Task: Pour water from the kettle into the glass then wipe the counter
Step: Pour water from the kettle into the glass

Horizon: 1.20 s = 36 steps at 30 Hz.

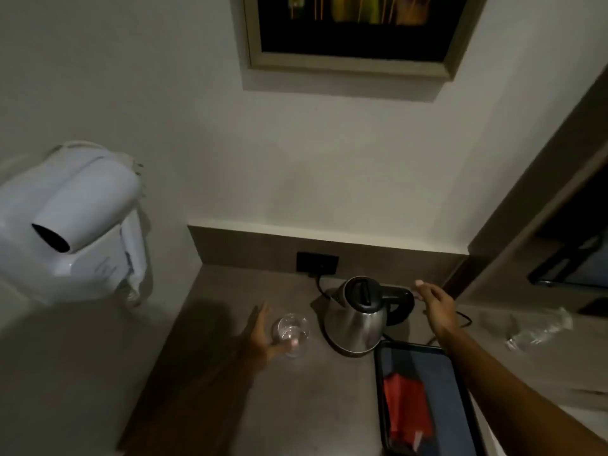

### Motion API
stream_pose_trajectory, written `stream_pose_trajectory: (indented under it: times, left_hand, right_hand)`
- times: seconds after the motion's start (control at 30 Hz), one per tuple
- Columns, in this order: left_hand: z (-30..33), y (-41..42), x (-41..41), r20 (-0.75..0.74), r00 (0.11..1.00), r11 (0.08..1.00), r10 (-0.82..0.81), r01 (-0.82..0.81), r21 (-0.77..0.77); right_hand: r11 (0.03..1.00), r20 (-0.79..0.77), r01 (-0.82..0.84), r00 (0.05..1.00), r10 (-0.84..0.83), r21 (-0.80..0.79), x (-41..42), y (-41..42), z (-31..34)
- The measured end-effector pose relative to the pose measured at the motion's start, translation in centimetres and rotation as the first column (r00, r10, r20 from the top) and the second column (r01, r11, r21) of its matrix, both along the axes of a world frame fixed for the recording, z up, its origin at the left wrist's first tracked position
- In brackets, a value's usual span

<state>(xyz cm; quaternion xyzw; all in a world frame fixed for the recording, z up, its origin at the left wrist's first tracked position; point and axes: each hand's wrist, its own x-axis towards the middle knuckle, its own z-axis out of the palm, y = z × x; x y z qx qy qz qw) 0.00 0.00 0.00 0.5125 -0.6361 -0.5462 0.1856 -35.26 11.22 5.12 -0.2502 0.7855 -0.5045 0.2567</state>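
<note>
A steel kettle (357, 315) with a black lid and handle stands on its base at the back of the grey counter (263, 406). A clear glass (291, 334) sits upright just left of it. My left hand (260, 337) is beside the glass on its left, fingers spread, thumb touching or nearly touching its base. My right hand (439, 309) hovers open right next to the kettle's handle, apart from it.
A dark tray (381, 390) holding a red cloth (408, 409) lies at the front right. The kettle's cord runs to a black socket (317, 262). A white wall-mounted hair dryer (75, 212) hangs left. Crumpled clear plastic (539, 330) lies far right.
</note>
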Motion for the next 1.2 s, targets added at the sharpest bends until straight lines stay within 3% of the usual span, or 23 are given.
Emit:
stream_pose_trajectory:
  times: [0.17,0.27,0.43,0.6,0.7,0.87,1.07,1.2]
  left_hand:
    - [-4.8,-1.2,-0.5,-0.044,0.993,0.994,-0.112,0.112,0.001]
    - [-5.2,-2.6,-1.4,0.029,0.982,0.982,-0.184,0.183,0.035]
    - [-6.9,-3.8,-1.5,0.123,0.971,0.978,-0.205,0.209,-0.014]
    - [-5.8,-3.5,-1.2,0.186,0.963,0.968,-0.195,0.220,-0.122]
    - [-4.9,-3.6,-1.3,0.182,0.961,0.963,-0.207,0.233,-0.133]
    - [-4.2,-3.8,-1.2,0.206,0.945,0.957,-0.255,0.277,-0.086]
    - [-3.6,-3.7,-1.2,0.208,0.945,0.963,-0.254,0.266,-0.032]
    - [-3.2,-3.8,-0.8,0.255,0.931,0.950,-0.261,0.295,-0.105]
  right_hand:
    - [0.998,-0.025,-0.022,0.999,0.023,0.051,0.1,-2.1,-3.6]
    - [0.998,-0.123,0.038,0.992,-0.032,0.050,0.2,-3.4,-5.1]
    - [0.998,-0.160,0.064,0.985,-0.068,-0.030,0.4,-4.2,-6.5]
    - [0.998,-0.236,0.047,0.970,-0.057,-0.047,2.0,-5.1,-4.9]
    - [0.998,-0.346,-0.064,0.937,0.055,-0.016,3.0,-6.5,-2.7]
    - [0.963,-0.521,-0.263,0.814,0.256,0.063,4.6,-8.4,0.6]
    - [0.891,-0.725,-0.413,0.552,0.411,0.190,5.9,-9.9,3.2]
    - [0.860,-0.795,-0.436,0.405,0.452,0.266,6.7,-10.4,4.6]
